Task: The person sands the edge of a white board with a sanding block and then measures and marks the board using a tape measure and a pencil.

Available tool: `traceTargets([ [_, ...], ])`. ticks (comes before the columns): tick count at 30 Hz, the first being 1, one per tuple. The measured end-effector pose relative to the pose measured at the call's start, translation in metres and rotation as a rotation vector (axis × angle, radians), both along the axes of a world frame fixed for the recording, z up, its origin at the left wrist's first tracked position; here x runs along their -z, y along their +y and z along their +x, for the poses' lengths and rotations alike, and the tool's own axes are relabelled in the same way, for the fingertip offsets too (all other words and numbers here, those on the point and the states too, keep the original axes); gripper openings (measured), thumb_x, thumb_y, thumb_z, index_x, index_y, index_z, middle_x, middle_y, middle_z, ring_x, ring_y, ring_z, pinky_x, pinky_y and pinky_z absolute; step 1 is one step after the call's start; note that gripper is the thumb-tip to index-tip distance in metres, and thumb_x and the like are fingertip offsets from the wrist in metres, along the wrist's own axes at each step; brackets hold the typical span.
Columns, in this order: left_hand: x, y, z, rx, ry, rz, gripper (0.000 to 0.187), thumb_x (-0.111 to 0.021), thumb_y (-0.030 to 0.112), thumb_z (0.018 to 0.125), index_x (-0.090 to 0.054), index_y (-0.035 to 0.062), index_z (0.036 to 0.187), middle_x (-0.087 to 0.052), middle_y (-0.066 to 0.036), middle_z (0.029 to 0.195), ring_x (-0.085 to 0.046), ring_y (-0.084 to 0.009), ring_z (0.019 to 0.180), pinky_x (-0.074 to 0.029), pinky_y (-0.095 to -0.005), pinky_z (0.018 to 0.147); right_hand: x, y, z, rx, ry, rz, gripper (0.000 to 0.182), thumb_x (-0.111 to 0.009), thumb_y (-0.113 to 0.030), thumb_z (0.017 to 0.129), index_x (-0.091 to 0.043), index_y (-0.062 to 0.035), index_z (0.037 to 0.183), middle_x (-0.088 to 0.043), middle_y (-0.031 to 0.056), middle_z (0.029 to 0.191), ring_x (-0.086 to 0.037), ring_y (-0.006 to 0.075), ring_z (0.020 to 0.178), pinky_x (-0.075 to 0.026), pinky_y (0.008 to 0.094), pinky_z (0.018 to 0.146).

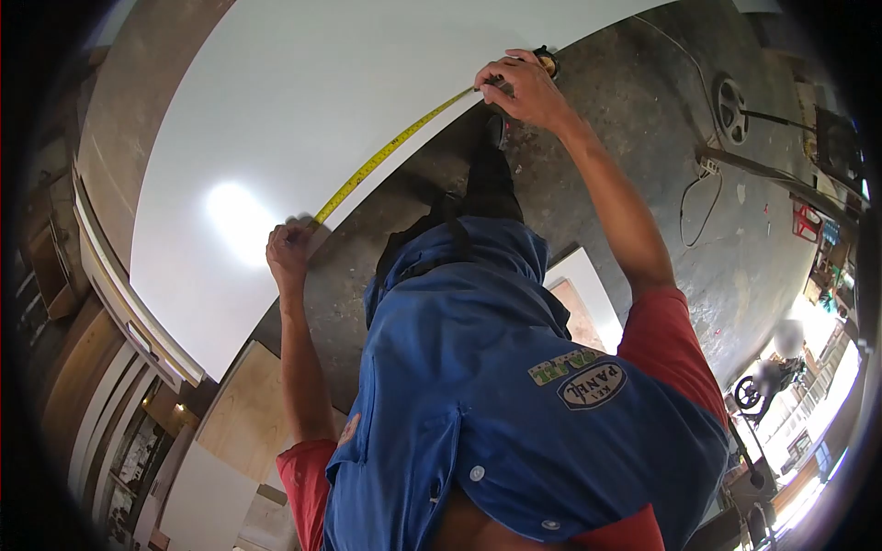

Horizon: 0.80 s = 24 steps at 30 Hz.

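Note:
A yellow tape measure (392,147) is stretched along the near edge of a large white panel (303,101). At its lower left end, my left hand (289,246) is closed on the tape near the panel's edge. Further up and right, my right hand (522,89) pinches the tape with bent fingers. The dark round tape case (546,62) shows just beyond that hand, partly hidden by it. Between the two hands the blade lies on or close to the white surface.
Grey concrete floor (634,101) runs along the panel's near side. A white board (588,298) lies by my body. Stacked boards (101,395) stand at the left. A wheel (731,110), a cable (682,209) and a red stool (807,223) are at the right.

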<state>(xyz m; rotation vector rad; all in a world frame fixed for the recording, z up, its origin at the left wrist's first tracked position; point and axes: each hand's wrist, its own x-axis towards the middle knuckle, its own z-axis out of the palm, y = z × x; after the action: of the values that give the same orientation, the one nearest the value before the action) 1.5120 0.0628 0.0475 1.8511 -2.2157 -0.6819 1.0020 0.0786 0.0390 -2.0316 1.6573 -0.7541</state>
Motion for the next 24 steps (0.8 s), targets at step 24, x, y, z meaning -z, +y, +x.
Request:
traceTargets([
  [24, -0.0055, -0.0012, -0.0028, -0.046, 0.003, 0.075, 0.016, -0.079, 0.013, 0.082, -0.072, 0.0004, 0.088, -0.069, -0.011, 0.090, -0.066, -0.0274, 0.087, -0.051, -0.0384, 0.080, 0.0014, -0.0011, -0.0005, 0.006, 0.007, -0.033, 0.011, -0.062, -0.022, 0.096, -0.068, -0.0128, 0.100, -0.071, -0.0028, 0.074, -0.067, 0.0179, 0.088, -0.034, 0.0426, 0.114],
])
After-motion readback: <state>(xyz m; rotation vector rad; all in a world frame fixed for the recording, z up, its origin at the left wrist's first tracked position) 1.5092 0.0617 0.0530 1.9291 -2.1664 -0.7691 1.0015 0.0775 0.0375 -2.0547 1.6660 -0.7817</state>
